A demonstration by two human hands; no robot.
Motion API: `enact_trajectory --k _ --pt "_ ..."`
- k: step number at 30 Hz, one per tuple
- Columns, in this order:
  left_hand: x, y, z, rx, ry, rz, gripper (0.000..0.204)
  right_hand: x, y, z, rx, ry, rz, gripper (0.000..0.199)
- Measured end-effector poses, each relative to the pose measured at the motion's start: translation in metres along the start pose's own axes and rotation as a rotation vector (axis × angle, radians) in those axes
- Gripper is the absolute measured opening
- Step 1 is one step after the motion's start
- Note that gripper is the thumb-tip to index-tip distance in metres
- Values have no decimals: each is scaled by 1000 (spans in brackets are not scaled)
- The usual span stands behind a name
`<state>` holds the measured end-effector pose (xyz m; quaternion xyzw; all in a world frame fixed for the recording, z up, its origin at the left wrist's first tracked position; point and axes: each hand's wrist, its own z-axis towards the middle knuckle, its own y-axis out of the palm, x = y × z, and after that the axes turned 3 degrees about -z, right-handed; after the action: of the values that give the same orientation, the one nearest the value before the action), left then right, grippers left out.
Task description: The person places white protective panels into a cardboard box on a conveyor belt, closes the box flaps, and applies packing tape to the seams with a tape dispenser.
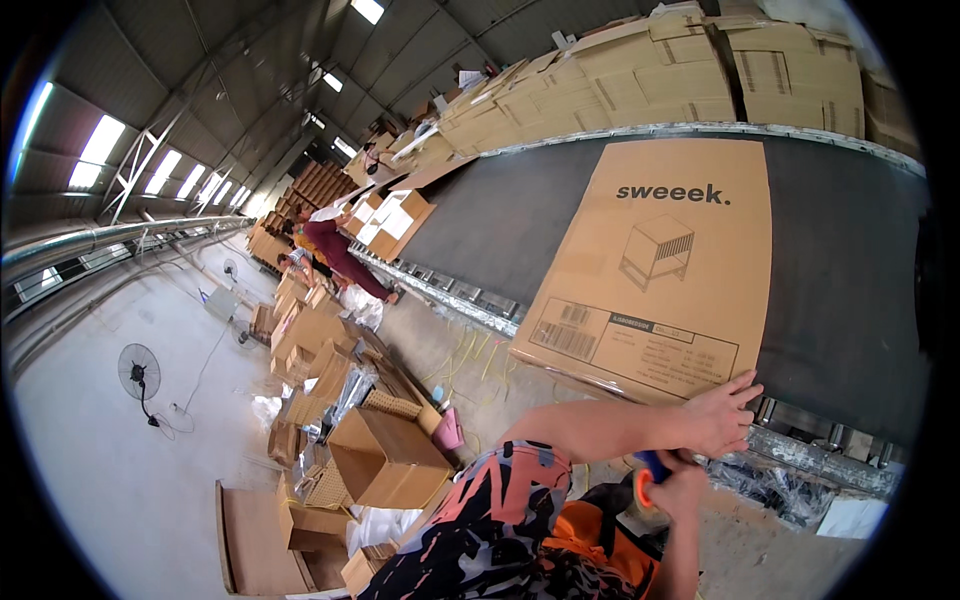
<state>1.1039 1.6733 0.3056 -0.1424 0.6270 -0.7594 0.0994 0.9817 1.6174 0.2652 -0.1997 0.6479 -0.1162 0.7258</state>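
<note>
Cardboard box (655,270) lies flat under your left hand (718,415), right hand (672,488) clamped on tape dispenser (645,478); next, seal its near edge carefully.

Flat brown carton (655,270) on conveyor, pale label (632,342) at near edge.

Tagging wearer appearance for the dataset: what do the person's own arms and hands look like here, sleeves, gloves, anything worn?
Both hands are bare, no gloves: left hand, right hand. Forearms are bare too. A short-sleeved patterned top in black, orange, pink and pale blue covers shoulder and upper arm. No watch or rings visible.
</note>
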Motion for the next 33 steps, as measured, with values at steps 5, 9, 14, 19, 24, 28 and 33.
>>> enact_trajectory --k 5,9,14,19,24,28,33 --pt "-2 -11 9 -162 -26 -85 43 -8 7 -2 -37 -101 324 76" --pt "-16 -28 -1 201 -48 -481 54 85 8 -105 223 247 1007 86" --pt "-93 -110 -112 427 -537 -595 71 63 -53 -162 483 393 1152 77" --pt "-198 -100 -321 654 -1268 -620 85 -43 -56 -78 584 264 1354 73" --pt "-178 -46 -317 676 -1169 -1165 77 -40 -21 -23 683 304 1368 58" --pt "-171 -56 -300 746 -957 -1781 73 -85 -40 20 678 249 1311 66" --pt "-30 -12 -178 733 -788 -1698 64 -10 -169 65 819 61 857 49"
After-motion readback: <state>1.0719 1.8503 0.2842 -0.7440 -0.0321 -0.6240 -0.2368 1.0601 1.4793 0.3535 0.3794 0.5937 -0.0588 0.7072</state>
